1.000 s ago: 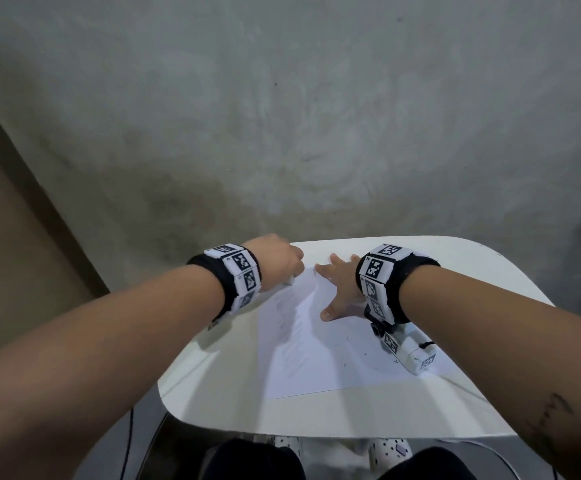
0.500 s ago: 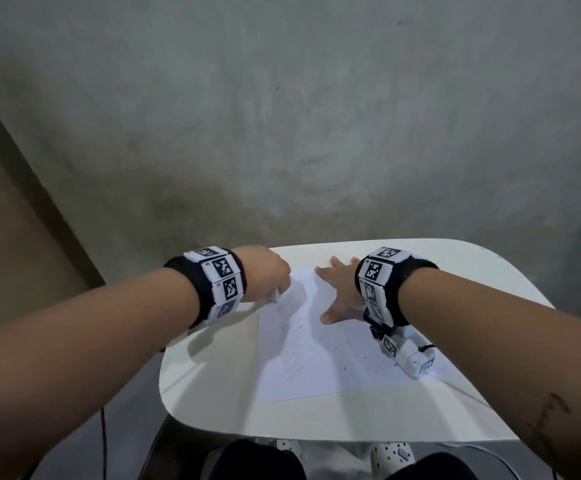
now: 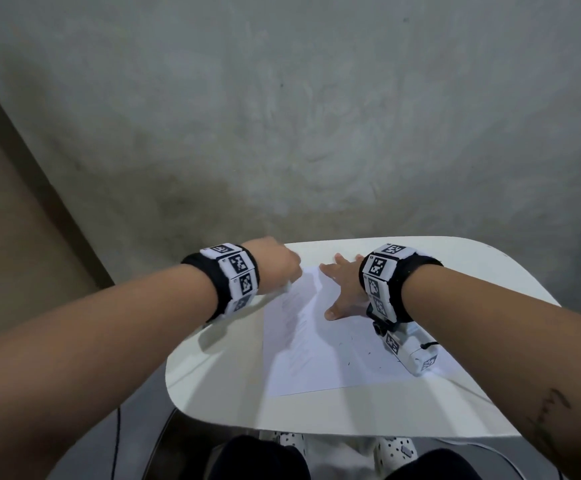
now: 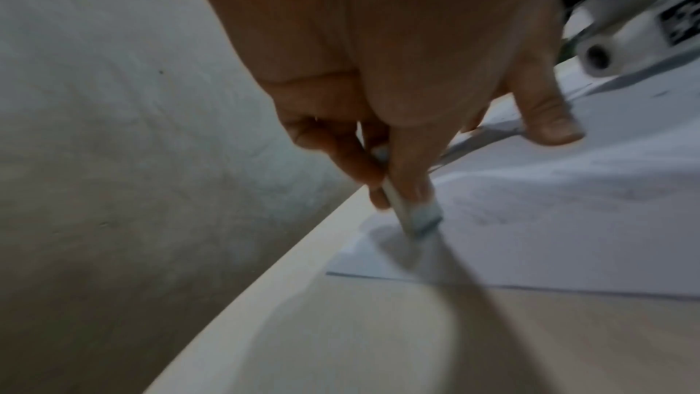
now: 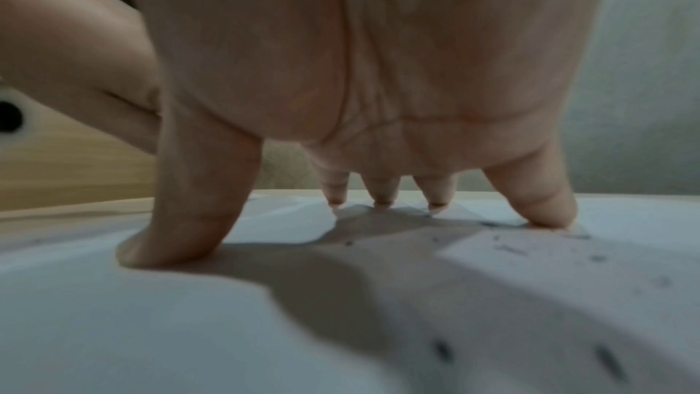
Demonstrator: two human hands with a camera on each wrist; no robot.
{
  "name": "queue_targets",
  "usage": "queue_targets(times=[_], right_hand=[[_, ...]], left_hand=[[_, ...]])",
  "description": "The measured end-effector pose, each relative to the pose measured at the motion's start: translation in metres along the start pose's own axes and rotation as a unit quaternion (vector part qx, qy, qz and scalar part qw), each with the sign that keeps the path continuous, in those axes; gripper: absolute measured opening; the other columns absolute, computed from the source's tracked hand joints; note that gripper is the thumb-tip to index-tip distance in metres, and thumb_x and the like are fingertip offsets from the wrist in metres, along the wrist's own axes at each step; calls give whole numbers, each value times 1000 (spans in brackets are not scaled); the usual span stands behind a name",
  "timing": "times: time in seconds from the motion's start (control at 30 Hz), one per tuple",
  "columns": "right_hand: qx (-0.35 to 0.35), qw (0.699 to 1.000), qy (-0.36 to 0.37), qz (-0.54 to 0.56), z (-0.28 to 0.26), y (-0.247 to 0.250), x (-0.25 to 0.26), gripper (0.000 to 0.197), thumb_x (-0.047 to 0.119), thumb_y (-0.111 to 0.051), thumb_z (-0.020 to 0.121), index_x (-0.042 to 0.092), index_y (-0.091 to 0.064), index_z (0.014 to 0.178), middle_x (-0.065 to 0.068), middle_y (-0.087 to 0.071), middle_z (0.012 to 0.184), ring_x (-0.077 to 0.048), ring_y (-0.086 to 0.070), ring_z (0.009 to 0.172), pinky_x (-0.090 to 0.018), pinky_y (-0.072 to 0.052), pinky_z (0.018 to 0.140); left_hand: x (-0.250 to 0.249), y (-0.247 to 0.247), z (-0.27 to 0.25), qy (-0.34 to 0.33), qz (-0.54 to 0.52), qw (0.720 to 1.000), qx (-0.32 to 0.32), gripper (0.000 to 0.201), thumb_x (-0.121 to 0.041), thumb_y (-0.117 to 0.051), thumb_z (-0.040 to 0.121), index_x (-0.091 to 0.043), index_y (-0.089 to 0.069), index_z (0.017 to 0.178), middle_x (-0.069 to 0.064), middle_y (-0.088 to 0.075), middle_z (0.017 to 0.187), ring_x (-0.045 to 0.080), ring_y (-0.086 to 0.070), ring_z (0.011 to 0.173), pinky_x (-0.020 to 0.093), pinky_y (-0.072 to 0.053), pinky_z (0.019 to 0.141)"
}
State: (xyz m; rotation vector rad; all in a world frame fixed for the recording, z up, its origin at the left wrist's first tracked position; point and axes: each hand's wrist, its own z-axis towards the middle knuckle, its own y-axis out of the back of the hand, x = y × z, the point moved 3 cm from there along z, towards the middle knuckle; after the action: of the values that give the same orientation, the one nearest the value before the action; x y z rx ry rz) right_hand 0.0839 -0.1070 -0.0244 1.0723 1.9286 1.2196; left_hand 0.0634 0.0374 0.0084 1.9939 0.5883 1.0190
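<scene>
Pinched in the curled fingers of the left hand [image 3: 275,263], a small white eraser [image 3: 287,288] pokes out below the fist. It meets the far left corner of a sheet of paper [image 3: 317,362], close to the far left corner of the white table [image 3: 483,268]. The sheet lies across the middle of the table, its near edge short of the table's near edge. Faint pencil lines run down its left part and a few dark flecks dot its right part. The right hand [image 3: 346,289] lies flat on the far half of the sheet, fingers spread, gripping nothing. A white camera unit [image 3: 410,353] under that wrist sits over the sheet's right part.

From the left wrist, the left hand [image 4: 398,56] clamps the eraser [image 4: 416,214] between its fingers [image 4: 341,158]. The eraser is tilted, with its lower end touching the paper [image 4: 568,220] just inside the corner. The table [image 4: 378,340] edge runs just beside it. This view is blurred.

From the right wrist, the right hand [image 5: 378,71] arches over the paper [image 5: 189,325]. Its thumb [image 5: 181,220] and fingertips [image 5: 541,205] press straight down on the sheet, and the palm is clear of it. Dark flecks [image 5: 443,351] lie on the sheet nearer the wrist.
</scene>
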Motion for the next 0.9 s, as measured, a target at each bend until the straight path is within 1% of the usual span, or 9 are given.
queue_targets(times=[0.13,0.23,0.3,0.43,0.53,0.6,0.73,0.83,0.9], right_hand=[[7,1000,0,-4,-1,1,0,101,61,-59,81,24,1,154,-8,7,160,-35,-8,146,-45,-12,116],[6,1000,1,-1,-1,1,1,101,59,-60,81,23,1,154,-9,7,160,-36,-8,146,-45,-12,117],[4,1000,-1,1,-2,1,1,100,58,-60,81,23,-1,154,-9,6,160,-36,-9,146,-44,-13,116],[-15,1000,6,16,-4,3,1,92,55,-64,79,20,-16,151,-11,-14,157,-37,-26,139,-44,-26,110],[-3,1000,4,3,-5,3,1,97,57,-61,81,21,-6,153,-10,-1,160,-36,-15,145,-45,-18,115],[-4,1000,4,-2,-4,2,1,99,58,-60,81,22,-4,153,-9,3,161,-36,-13,145,-45,-16,115],[-1,1000,-2,-8,-3,3,0,100,60,-60,80,25,-2,154,-7,6,161,-35,-11,146,-44,-14,116],[-7,1000,5,1,-6,4,0,97,58,-61,81,23,-7,153,-9,-1,161,-35,-16,145,-45,-17,115],[-3,1000,7,-2,-6,4,-1,98,59,-59,82,23,-4,154,-8,2,161,-34,-11,146,-45,-14,116]], left_hand=[[-1,-9,1,15,-57,997,-46,24,-23,-45,97,-15,-62,113,2,-57,109,28,-58,99,37,-46,83],[3,-14,-10,-1,-57,998,17,22,-17,-50,94,-16,-65,109,0,-58,107,28,-58,99,30,-41,73],[4,-2,-6,9,-45,997,69,26,-10,-49,93,-16,-64,114,1,-60,115,26,-57,99,29,-39,74],[-6,18,11,16,-27,999,-13,24,-15,-46,97,-11,-61,116,5,-58,115,29,-57,102,33,-42,76],[-4,0,4,-1,-52,998,-40,24,-20,-45,97,-12,-64,109,5,-58,108,29,-57,99,33,-42,75],[-1,-10,-4,-10,-58,998,-19,22,-20,-48,95,-14,-65,107,3,-59,105,29,-58,98,34,-46,79],[1,3,-1,16,-64,995,80,26,-11,-53,92,-20,-66,112,-2,-65,113,25,-60,103,29,-47,82],[-7,12,11,29,-83,996,-18,23,-17,-49,96,-17,-63,114,1,-61,114,26,-59,101,32,-46,80],[-9,1,9,31,-116,990,-71,21,-21,-50,96,-17,-63,111,0,-60,109,25,-59,99,33,-46,80]])
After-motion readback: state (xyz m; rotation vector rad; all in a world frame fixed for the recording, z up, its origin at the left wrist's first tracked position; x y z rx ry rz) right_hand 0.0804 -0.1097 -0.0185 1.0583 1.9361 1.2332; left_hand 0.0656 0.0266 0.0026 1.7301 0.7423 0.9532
